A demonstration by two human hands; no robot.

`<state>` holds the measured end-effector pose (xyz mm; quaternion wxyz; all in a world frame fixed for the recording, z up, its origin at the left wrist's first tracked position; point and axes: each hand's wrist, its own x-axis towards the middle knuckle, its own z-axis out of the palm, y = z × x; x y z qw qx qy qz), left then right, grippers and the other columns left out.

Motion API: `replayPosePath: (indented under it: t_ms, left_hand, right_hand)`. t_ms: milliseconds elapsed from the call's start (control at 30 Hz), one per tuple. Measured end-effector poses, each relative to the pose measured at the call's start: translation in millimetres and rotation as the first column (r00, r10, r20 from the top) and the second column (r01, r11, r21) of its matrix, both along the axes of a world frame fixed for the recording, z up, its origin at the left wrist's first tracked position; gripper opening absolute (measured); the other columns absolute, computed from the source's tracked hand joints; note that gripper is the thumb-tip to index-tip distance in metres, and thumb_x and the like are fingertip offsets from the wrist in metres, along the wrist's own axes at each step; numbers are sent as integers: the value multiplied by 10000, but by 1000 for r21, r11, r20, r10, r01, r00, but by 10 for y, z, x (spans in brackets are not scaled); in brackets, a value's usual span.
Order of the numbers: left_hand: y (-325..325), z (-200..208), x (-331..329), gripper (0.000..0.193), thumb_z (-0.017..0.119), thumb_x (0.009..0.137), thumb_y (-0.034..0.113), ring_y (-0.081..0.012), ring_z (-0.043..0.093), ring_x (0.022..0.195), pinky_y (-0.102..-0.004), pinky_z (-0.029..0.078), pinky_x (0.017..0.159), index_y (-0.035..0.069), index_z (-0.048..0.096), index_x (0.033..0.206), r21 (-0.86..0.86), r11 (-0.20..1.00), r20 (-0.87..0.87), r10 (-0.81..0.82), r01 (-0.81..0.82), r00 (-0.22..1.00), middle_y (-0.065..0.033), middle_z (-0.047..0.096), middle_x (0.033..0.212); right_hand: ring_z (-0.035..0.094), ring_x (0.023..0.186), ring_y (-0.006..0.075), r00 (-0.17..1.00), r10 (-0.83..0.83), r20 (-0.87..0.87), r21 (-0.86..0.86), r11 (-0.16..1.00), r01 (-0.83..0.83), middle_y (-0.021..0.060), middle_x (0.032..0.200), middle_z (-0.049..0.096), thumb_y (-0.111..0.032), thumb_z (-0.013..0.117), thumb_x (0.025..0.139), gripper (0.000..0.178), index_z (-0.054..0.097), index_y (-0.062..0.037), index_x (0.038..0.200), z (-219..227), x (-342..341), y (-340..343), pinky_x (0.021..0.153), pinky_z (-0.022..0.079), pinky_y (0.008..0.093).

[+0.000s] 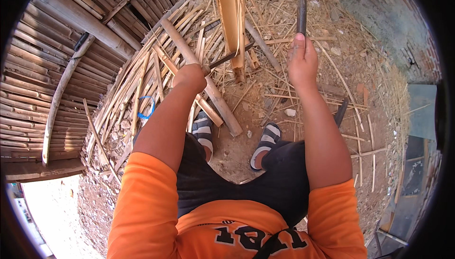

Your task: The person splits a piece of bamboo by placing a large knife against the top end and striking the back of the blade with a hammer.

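**Splitting an upright bamboo piece among scraps**

The left hand (190, 76) is closed in a fist around the handle of a blade (227, 57), whose dark metal reaches across into the upright bamboo piece (232, 17) standing on the dirt ground (237, 154). The right hand (302, 60) is wrapped tight around a dark stick (301, 8), held upright just right of the bamboo piece, thumb pointing up along it.

A thick bamboo pole (204, 76) lies slantwise under the left hand, running down toward the sandalled feet (237, 140). Thin bamboo strips (142, 83) and splinters crowd the ground to the left and behind the upright piece, close against it. A blue loop (147, 107) lies among the strips. A fence of bamboo poles (57, 55) fills the left side. A brick wall (379, 8) stands to the right. No containers show.
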<state>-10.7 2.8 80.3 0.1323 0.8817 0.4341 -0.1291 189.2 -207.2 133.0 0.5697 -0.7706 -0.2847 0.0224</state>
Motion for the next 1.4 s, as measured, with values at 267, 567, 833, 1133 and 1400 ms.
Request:
replayPosePath:
  t_ms: [267, 567, 833, 1133, 1400]
  left_hand:
    - [-35, -11, 5, 277, 636, 872, 178, -368, 705, 1050, -460, 564, 924, 38, 729, 1092, 31, 999, 29, 15, -16, 999, -214, 724, 1109]
    - [-27, -72, 43, 294, 654, 851, 188, -368, 707, 1043, -457, 564, 924, 29, 730, 1087, 19, 1000, 6, 5, -5, 1000, -211, 727, 1099]
    - [40, -65, 40, 290, 613, 882, 154, -357, 693, 1102, -443, 564, 937, 29, 721, 1119, -33, 998, 13, 63, -62, 998, -212, 714, 1163]
    - [-92, 46, 110, 272, 627, 897, 139, -335, 720, 1058, -425, 592, 883, 33, 733, 1124, 16, 1000, -38, -12, 13, 999, -204, 725, 1153]
    - [-253, 174, 199, 256, 647, 886, 114, -333, 728, 1037, -416, 602, 855, 51, 744, 1114, 49, 994, -34, -92, 94, 995, -185, 736, 1126]
  right_hand:
    - [644, 718, 406, 996, 62, -64, -526, 846, -87, 223, 746, 645, -482, 496, 1051, 515, 641, 3, 953, -755, -143, -103, 672, 486, 485]
    - [651, 743, 404, 1000, -6, 4, -328, 945, 7, 247, 795, 656, -464, 508, 1049, 484, 631, 1, 996, -712, -83, -178, 689, 486, 508]
    - [649, 818, 463, 999, -21, -36, -616, 787, -6, 281, 849, 667, -501, 478, 1040, 600, 654, 48, 875, -1143, 138, -239, 741, 482, 535]
    - [551, 634, 219, 999, -5, -41, -71, 997, 2, 107, 670, 547, -449, 462, 1080, 504, 618, 10, 940, -494, 83, -4, 626, 456, 385]
    - [603, 672, 293, 994, 32, -104, -363, 929, -68, 152, 696, 597, -424, 492, 1070, 458, 670, -4, 1026, -909, -52, -49, 687, 484, 418]
